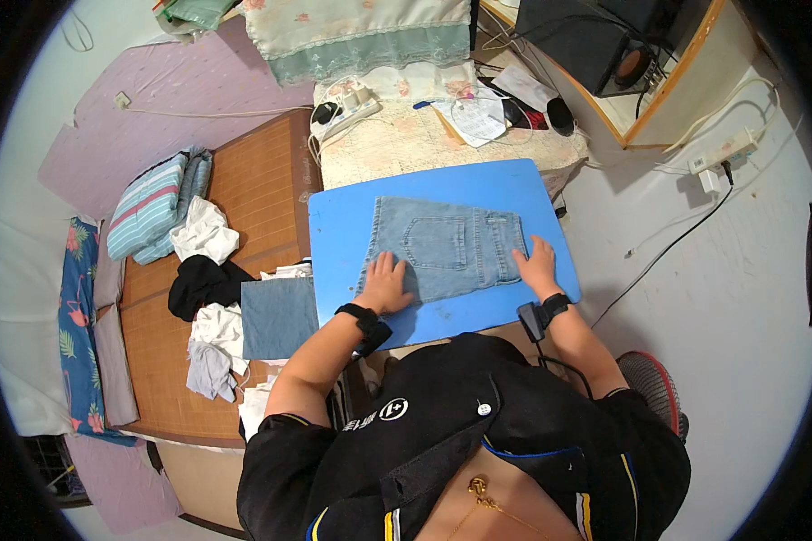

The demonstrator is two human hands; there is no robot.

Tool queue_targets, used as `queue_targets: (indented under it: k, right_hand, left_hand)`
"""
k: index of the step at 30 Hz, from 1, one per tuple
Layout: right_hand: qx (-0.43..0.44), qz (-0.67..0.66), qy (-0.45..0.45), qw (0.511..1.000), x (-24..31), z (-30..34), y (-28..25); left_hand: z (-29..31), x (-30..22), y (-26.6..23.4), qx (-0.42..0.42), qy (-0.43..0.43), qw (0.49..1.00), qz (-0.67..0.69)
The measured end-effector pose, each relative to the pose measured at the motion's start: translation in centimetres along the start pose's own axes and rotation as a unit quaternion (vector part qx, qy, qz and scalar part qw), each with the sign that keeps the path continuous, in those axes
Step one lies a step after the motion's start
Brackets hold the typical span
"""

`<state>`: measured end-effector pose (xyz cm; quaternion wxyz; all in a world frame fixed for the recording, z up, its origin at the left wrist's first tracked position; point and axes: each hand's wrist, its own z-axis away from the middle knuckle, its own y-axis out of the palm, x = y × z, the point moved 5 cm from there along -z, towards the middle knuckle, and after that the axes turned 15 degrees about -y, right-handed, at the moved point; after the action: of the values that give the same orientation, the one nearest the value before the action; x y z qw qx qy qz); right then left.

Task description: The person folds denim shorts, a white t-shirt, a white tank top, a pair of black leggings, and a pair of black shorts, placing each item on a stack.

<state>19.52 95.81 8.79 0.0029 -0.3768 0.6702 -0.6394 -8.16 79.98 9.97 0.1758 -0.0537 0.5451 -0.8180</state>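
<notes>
A pair of light blue denim shorts (438, 243), folded in half, lies flat on a blue board (343, 216). Its waistband points right and the leg hem left; a back pocket faces up. My left hand (386, 285) rests on the near corner of the hem, open, with the fingers laid on the denim. At the near end of the waistband is my right hand (539, 269), its fingers apart and touching the edge. Both wrists wear black straps.
Left of the board, a bed with a brown mat (253, 171) bears a folded denim piece (280, 317), a black garment (206, 285), white clothes (206, 231) and a striped quilt (149, 207). Papers (478, 117) and a power strip (350, 110) lie behind the board. Cables (668, 248) trail at right.
</notes>
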Motion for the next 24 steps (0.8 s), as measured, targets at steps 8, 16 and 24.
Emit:
queue_targets:
  k: [8,16,24]
  right_hand:
    - [0.156,-0.307,0.243,0.907,-0.6,1.7,1.2]
    - [0.279,-0.569,0.266,0.726,6.7,6.0,-0.5]
    - [0.363,-0.550,-0.071,0.749,15.0,1.1,-2.0]
  left_hand:
    - [0.8,-10.2,1.3,0.022,0.099,0.995,-0.001]
    - [1.7,-8.5,2.0,-0.120,0.138,0.977,0.108]
    - [2.8,-2.4,2.8,-0.075,0.090,0.890,0.442]
